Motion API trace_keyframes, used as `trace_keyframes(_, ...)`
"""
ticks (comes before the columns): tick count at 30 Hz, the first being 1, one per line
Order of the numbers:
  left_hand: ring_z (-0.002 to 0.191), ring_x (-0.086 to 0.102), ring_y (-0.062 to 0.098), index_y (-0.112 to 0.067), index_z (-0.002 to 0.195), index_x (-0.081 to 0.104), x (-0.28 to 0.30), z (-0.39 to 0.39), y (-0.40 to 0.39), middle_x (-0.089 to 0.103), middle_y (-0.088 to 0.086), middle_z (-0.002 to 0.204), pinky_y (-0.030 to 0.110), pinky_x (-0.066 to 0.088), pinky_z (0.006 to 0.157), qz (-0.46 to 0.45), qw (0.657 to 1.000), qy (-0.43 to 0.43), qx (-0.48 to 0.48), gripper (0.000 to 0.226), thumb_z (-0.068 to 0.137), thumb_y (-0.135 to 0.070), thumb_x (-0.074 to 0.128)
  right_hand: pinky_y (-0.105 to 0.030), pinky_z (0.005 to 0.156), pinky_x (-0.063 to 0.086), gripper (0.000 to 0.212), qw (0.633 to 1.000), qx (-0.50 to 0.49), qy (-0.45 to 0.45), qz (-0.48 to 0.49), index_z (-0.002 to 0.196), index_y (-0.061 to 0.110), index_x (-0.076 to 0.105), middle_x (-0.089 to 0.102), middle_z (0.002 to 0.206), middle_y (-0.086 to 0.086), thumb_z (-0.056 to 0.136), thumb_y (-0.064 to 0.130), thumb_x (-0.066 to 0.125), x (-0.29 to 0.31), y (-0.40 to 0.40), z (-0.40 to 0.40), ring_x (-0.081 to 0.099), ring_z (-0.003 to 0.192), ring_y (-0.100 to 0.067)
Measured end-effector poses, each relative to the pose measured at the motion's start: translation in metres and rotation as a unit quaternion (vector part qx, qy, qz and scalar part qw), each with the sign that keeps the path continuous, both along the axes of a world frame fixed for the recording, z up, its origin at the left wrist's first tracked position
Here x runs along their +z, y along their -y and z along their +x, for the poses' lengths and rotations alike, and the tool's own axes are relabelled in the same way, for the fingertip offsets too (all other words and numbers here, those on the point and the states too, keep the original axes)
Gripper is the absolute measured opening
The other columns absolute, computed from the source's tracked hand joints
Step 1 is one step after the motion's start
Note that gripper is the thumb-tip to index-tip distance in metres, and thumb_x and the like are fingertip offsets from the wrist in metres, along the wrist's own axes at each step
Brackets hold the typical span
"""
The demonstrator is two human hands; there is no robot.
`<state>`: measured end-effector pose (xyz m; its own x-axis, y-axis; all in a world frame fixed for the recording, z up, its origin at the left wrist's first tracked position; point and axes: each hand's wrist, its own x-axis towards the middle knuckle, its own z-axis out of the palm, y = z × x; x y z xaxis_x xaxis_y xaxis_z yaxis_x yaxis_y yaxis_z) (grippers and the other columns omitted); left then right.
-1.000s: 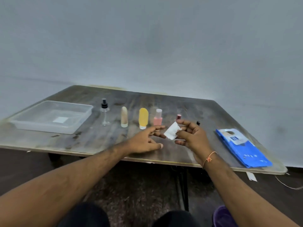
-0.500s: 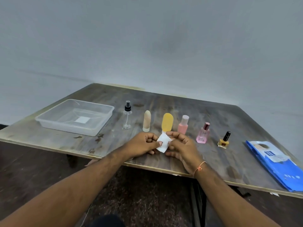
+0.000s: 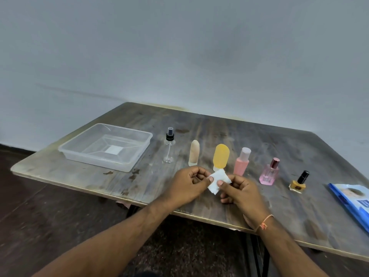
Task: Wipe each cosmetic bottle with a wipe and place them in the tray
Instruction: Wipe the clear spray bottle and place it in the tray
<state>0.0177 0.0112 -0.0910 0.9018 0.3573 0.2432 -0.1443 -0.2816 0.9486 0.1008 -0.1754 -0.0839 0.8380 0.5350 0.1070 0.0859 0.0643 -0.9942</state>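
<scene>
While both hands work the wipe open, all six bottles wait in a row and the tray sits bare at far left.

Left hand (image 3: 186, 185) and right hand (image 3: 237, 191) each pinch a corner of the small white wipe (image 3: 218, 181), held just above the table's (image 3: 259, 140) near edge. I'd pull it fully flat before grabbing the clear spray bottle (image 3: 169, 145), nearest the tray (image 3: 127, 167), so the whole sheet wraps around. Compared to a second ago, the left hand went from reaching with loose fingers to gripping the wipe too, and the view has swung right, showing the nail polish (image 3: 298, 181).
</scene>
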Motion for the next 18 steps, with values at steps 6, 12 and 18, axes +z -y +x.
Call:
trace_keyframes(6,0.074,0.054,0.008,-0.027,0.112,0.066,0.019,-0.005,-0.048,0.064,0.003,0.096,0.026,0.050,0.070,-0.033,0.954,0.156,0.253,0.020,0.097,-0.018,0.075,-0.025,0.054,0.055,0.013,1.000,-0.005,0.013,0.006,0.106,0.003,0.077,0.072,0.073,-0.010,0.095,0.009,0.076,-0.002,-0.004,0.001,0.062,0.059,-0.017)
trace_keyframes(12,0.096,0.067,0.008,-0.023,0.134,0.063,0.062,0.009,-0.108,0.063,-0.002,0.127,0.015,0.050,0.082,0.024,0.950,0.075,0.301,0.040,0.099,-0.038,0.074,-0.026,0.055,0.055,0.010,1.000,-0.001,0.031,0.000,0.105,0.004,0.076,0.072,0.072,-0.008,0.096,0.009,0.075,-0.002,-0.005,0.001,0.062,0.059,-0.016)
trace_keyframes(18,0.111,0.063,0.004,-0.016,0.116,0.079,0.080,0.023,-0.117,0.073,-0.013,0.113,0.021,0.039,0.093,0.132,0.963,-0.033,0.232,0.040,0.095,-0.049,0.076,-0.028,0.055,0.055,0.011,0.999,-0.007,0.032,0.003,0.107,0.005,0.077,0.073,0.074,-0.010,0.097,0.009,0.075,-0.002,-0.005,0.001,0.062,0.060,-0.017)
